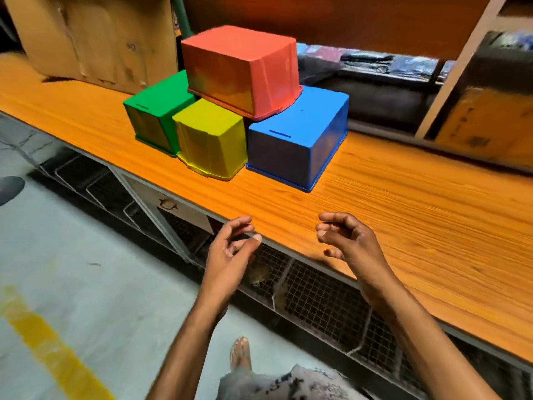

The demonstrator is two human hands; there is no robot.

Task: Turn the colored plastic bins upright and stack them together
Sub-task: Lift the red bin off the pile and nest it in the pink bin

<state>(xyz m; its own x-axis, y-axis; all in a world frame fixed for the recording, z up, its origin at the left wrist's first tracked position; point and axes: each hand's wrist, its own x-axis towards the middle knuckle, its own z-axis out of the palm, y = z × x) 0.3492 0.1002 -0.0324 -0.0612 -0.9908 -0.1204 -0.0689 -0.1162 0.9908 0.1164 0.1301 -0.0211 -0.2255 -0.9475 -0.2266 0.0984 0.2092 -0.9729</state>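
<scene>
Four bins sit upside down; the red bin [240, 69] caps the others, so it likely goes first. The left hand [230, 252] and right hand [346, 243], at 6 o'clock of the pile, hang half-curled and empty.

Place: storeroom / warehouse-type workspace.
Bench: long orange wood-grain worktop [403, 215], wire-mesh racks [311, 295] under.
Floor: grey concrete, yellow painted line [49, 347].
Bkgd: brown cardboard boxes [95, 39], shelving w/ packed goods.
</scene>
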